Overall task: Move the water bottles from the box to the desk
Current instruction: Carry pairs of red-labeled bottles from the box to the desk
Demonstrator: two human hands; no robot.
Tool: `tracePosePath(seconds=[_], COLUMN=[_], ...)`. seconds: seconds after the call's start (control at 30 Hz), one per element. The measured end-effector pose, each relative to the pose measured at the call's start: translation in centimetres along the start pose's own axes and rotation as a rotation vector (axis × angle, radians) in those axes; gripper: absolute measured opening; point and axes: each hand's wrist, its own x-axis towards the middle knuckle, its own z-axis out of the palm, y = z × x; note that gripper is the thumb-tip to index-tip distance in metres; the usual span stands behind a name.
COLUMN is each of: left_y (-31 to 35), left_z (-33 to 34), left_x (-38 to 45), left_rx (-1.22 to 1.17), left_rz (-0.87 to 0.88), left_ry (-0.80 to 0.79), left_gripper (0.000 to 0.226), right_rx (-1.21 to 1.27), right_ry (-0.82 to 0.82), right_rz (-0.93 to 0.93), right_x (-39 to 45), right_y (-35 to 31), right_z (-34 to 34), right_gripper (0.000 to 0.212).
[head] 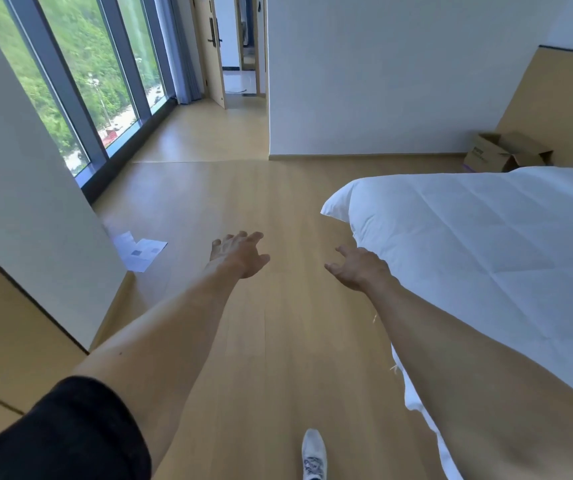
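Pale wooden floor (243,202) runs wide and free between the tall glass windows (87,64) and the bed with the white quilted duvet (485,254). Both arms reach forward; the left hand (240,252) and the right hand (357,266) are spread loose and hold nothing, probably for balance while walking. The open brown cardboard box (506,152) sits on the floor by the far wall, behind the bed corner; its bottles are not visible, nor is the desk.
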Motion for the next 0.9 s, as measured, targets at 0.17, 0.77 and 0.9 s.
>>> tracePosePath(seconds=[0.17,0.77,0.9], left_y=[1.9,3.9,3.2], left_z=[-2.7,-5.6,-5.8], left_x=[10.5,40.8,49.8], left_rx=[0.035,0.008,0.008], left_rz=[-0.035,-0.004,0.045], left_ry=[-0.005,0.006,0.003], left_gripper=[0.062,0.061,0.061], right_rx=[0.034,-0.038,-0.049], right_ry=[-0.048,-0.061,-0.059], right_rz=[-0.003,-0.006,0.060], right_x=[11.1,39.5,46.6], right_y=[1.5,0.7,-0.2], right_z=[-2.4,-8.1,-9.5], right_gripper=[0.062,0.062,0.061])
